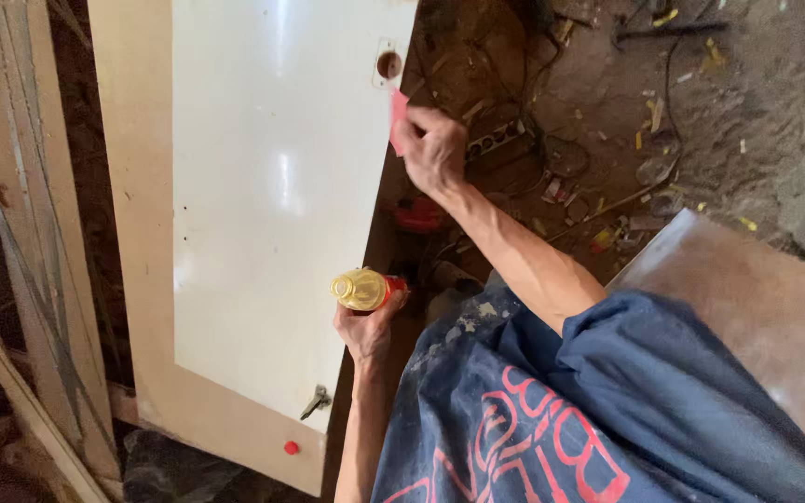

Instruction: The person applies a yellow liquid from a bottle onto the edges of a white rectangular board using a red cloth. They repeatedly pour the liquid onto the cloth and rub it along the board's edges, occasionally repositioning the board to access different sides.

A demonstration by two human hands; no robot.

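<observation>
Bottle [359,289] in hands [368,326] — beside panel edge [365,279]

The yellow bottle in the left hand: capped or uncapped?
Uncapped, apparently: the bottle shows no cap, and a small red cap lies apart on the door panel.

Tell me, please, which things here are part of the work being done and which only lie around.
In use:
- white door panel, lying flat
- red card, pinched in the right hand at the panel's edge
- yellow bottle, held in the left hand

Lying about:
- power strip and cables on the dirt floor
- red cap on the panel's border
- wooden frame at the left
</observation>
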